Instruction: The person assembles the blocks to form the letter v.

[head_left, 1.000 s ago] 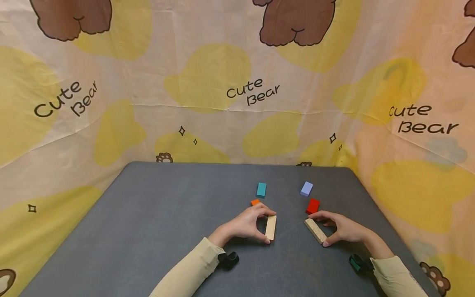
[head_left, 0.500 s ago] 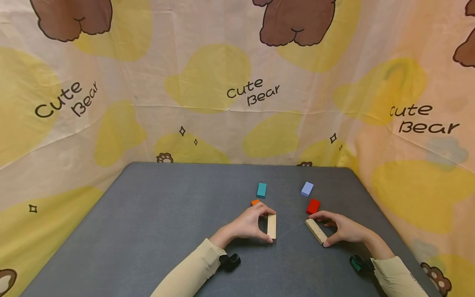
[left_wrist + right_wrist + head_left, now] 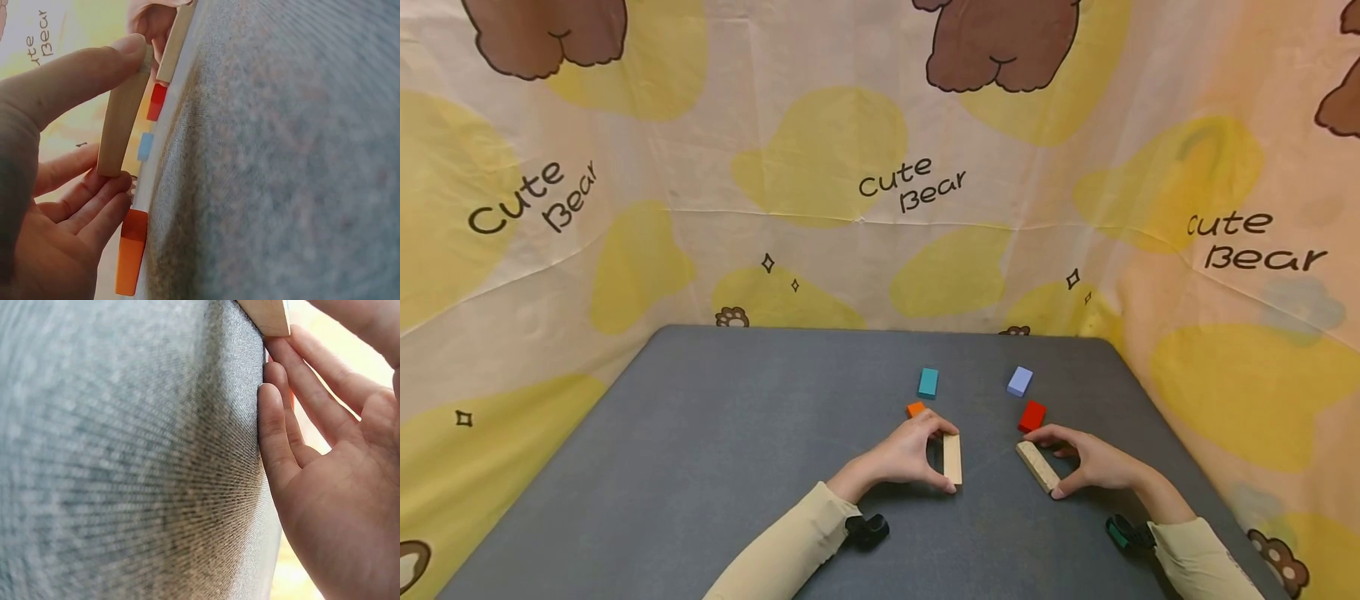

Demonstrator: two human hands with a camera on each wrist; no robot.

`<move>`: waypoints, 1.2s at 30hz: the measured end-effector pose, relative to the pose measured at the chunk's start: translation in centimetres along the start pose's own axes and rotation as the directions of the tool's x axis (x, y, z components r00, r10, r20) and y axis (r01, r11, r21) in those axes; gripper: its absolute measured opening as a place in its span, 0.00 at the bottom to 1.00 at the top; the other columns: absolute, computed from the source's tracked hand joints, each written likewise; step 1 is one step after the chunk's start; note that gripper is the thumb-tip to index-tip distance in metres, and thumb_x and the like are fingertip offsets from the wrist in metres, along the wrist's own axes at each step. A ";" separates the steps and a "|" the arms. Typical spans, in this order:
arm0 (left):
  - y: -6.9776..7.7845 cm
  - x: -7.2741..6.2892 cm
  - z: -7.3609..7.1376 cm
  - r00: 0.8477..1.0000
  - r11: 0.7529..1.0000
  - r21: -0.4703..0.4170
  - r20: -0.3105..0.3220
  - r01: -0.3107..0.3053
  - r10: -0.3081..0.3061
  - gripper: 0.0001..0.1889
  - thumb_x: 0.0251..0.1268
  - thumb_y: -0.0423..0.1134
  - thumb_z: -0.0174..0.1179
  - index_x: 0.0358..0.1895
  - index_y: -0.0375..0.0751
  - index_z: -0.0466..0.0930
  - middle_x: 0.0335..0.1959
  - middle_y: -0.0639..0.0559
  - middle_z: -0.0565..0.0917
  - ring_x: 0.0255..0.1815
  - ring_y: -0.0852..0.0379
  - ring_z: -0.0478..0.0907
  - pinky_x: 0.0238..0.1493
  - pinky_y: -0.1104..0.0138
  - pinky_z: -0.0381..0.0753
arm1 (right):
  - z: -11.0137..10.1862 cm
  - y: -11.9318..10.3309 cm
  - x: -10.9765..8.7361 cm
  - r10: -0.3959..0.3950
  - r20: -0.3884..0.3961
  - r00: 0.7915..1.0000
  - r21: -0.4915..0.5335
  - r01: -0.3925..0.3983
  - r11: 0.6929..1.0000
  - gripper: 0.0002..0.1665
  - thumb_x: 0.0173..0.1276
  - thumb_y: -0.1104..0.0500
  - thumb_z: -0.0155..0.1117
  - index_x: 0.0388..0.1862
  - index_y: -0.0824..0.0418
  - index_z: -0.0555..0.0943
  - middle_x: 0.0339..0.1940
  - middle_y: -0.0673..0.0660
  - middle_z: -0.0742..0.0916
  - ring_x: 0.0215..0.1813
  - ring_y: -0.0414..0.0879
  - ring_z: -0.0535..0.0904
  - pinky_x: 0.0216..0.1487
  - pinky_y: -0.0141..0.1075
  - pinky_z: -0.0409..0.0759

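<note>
My left hand point(image 3: 895, 450) pinches a plain wooden block point(image 3: 952, 460) by its two ends, thumb at the near end and fingers at the far one. In the left wrist view a gap shows between this block point(image 3: 124, 122) and the table. To the right, my right hand point(image 3: 1097, 460) spans a second wooden block point(image 3: 1037, 467) the same way; it sits slanted at the table surface. Only a corner of that second block point(image 3: 269, 315) enters the right wrist view, by the fingertips. An orange block point(image 3: 915, 409), partly hidden, lies just behind my left hand.
A red block point(image 3: 1032, 416) lies right behind the right hand's fingers. Farther back are a teal block point(image 3: 928, 383) and a light blue block point(image 3: 1019, 381). The dark grey table point(image 3: 737, 433) meets a patterned cloth point(image 3: 820, 275) at its back edge.
My left hand has shifted slightly right with its wooden block, which has turned a little to point more straight away from me. The right hand and its block stay put.
</note>
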State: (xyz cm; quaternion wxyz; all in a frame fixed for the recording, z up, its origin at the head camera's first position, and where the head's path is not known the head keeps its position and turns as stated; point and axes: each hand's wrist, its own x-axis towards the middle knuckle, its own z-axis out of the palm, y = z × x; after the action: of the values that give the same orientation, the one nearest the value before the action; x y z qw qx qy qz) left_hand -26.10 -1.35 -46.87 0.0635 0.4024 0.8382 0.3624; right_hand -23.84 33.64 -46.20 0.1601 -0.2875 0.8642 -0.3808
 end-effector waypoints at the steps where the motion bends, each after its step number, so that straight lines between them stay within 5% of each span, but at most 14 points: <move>1: 0.0 0.0 0.0 1.000 1.000 0.003 -0.002 0.000 0.000 0.39 0.38 0.50 0.78 0.58 0.46 0.72 0.49 0.54 0.73 0.49 0.60 0.73 0.54 0.72 0.74 | 0.0 0.0 0.0 0.000 -0.001 1.000 -0.001 0.000 1.000 0.45 0.50 0.54 0.76 0.66 0.60 0.67 0.65 0.63 0.73 0.58 0.34 0.70 0.58 0.26 0.70; 36: 1.0 0.6 0.9 0.999 0.997 0.061 -0.004 0.044 -0.044 0.39 0.37 0.56 0.76 0.55 0.42 0.73 0.45 0.55 0.73 0.42 0.61 0.72 0.46 0.78 0.71 | 0.3 0.2 0.2 0.011 -0.016 1.000 -0.025 -0.012 1.000 0.44 0.50 0.53 0.77 0.65 0.58 0.68 0.63 0.61 0.74 0.58 0.36 0.70 0.56 0.27 0.72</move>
State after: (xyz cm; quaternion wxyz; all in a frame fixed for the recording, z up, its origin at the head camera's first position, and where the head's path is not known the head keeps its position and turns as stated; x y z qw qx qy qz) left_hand -25.52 0.02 -46.71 0.0579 0.3853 0.8575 0.3359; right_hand -23.89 33.47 -46.52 0.1518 -0.2815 0.8716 -0.3714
